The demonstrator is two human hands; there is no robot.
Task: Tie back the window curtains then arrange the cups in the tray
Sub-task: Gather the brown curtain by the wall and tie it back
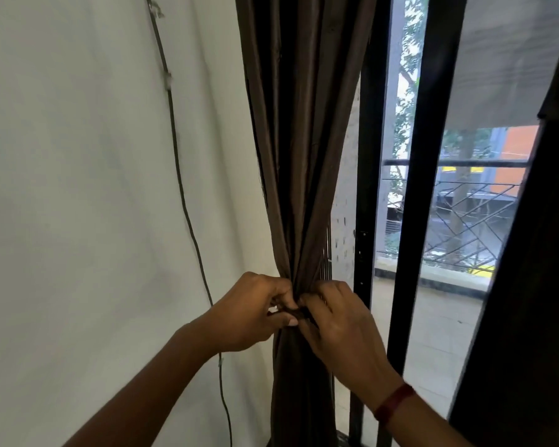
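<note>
A dark brown curtain [300,130] hangs at the left side of the window and is gathered into a narrow bunch at waist height. My left hand [252,312] and my right hand [339,327] meet at that bunch, fingers curled and pinching a dark tie-back band [300,312] wrapped around the fabric. The band is mostly hidden under my fingers. A second dark curtain [536,285] fills the right edge of the view. No cups or tray are in view.
A white wall [88,188] lies to the left, with a thin cable [181,188] clipped down it. Black window frames [423,188] stand right of the curtain, with a balcony railing [459,162] and trees outside.
</note>
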